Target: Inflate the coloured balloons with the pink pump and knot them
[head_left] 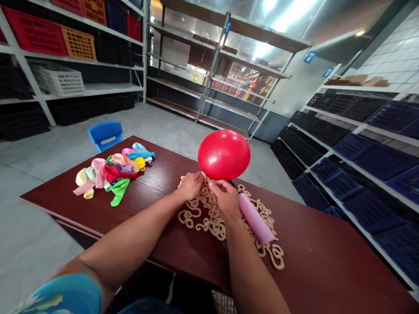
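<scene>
An inflated red balloon [224, 154] stands over the far edge of the table, its neck down between my hands. My left hand [190, 186] is closed at the neck, fingers pinched. Close beside it, my right hand [224, 195] pinches with thumb and forefinger at the same spot. A short bit of beige cord shows between the fingertips; which hand grips it is hard to make out. Under my hands spreads a loose, curly heap of beige cord [214, 224]. A pink cylinder [257, 219], like a balloon pump, lies on the cord right of my right hand.
A pile of uninflated coloured balloons [110, 171] lies on the left of the dark red table [331, 266]. Behind it stands a blue chair [105, 131]. Shelves with crates [35, 32] line the left; dark blue bins [368, 197] fill the right rack. A metal rack [209, 85] stands behind.
</scene>
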`<state>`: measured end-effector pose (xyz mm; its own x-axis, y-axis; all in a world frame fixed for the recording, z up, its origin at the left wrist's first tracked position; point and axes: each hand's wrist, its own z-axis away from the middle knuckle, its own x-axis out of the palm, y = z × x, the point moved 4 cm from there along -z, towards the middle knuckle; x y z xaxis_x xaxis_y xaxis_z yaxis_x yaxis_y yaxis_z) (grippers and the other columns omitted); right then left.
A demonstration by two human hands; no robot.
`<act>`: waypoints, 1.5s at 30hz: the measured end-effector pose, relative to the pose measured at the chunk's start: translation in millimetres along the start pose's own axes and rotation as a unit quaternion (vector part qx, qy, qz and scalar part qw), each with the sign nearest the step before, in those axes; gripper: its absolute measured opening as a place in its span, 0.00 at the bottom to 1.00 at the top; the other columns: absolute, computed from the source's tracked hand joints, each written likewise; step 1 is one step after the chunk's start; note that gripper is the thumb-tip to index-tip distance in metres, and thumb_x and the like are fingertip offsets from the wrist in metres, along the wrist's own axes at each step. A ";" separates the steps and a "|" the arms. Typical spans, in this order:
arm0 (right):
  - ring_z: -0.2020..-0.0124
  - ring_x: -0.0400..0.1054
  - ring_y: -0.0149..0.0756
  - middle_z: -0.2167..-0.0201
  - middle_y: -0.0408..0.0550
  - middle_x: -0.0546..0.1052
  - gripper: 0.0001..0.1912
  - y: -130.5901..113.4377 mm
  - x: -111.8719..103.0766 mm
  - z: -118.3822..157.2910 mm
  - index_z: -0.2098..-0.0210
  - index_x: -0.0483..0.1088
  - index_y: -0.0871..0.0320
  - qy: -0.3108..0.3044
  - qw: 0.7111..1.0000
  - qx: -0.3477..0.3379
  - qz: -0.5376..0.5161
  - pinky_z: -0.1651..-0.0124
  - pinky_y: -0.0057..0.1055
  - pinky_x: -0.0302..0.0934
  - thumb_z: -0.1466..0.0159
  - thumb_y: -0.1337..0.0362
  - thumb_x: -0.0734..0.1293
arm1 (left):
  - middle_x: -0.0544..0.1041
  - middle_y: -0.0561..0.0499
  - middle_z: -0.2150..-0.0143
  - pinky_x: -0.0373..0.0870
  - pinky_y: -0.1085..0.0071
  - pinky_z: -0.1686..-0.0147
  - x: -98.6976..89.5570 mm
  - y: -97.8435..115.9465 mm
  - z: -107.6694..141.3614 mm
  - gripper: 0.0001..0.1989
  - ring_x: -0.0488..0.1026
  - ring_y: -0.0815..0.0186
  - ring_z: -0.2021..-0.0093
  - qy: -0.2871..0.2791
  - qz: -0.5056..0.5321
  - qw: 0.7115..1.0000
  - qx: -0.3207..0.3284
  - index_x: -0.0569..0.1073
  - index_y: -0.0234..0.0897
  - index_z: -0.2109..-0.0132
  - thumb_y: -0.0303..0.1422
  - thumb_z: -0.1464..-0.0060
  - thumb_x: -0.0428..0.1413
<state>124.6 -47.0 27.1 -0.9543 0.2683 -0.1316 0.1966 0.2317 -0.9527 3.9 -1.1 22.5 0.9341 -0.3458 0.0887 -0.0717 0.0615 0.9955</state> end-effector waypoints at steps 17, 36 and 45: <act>0.64 0.65 0.34 0.66 0.47 0.71 0.06 -33.2 -2.6 7.7 0.67 0.70 0.53 -0.029 0.944 -0.238 0.227 0.58 0.33 0.60 0.41 0.62 0.61 | 0.65 0.51 0.77 0.53 0.73 0.72 7.4 6.0 3.6 0.14 0.60 0.69 0.76 0.074 -0.271 0.940 0.195 0.62 0.37 0.76 0.33 0.43 0.43; 0.63 0.65 0.33 0.68 0.46 0.70 0.06 -33.0 -3.7 6.4 0.67 0.69 0.54 -0.042 0.947 -0.241 0.206 0.58 0.33 0.59 0.40 0.64 0.60 | 0.67 0.53 0.77 0.59 0.73 0.71 9.0 2.6 3.4 0.21 0.64 0.70 0.74 0.050 -0.280 0.947 0.149 0.66 0.34 0.74 0.40 0.41 0.37; 0.73 0.65 0.30 0.73 0.43 0.73 0.10 -10.2 -6.7 1.4 0.68 0.69 0.56 -0.012 0.996 -0.069 0.053 0.69 0.29 0.61 0.46 0.56 0.67 | 0.72 0.48 0.72 0.63 0.71 0.68 11.9 -4.6 1.5 0.18 0.68 0.67 0.71 0.031 -0.390 0.902 0.182 0.68 0.34 0.67 0.37 0.41 0.38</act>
<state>128.7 -52.5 37.4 -0.9312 0.2763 -0.2376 0.3240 0.3293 -0.8869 14.8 -6.9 19.1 0.7670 -0.0965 -0.6344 0.5168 -0.4932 0.6998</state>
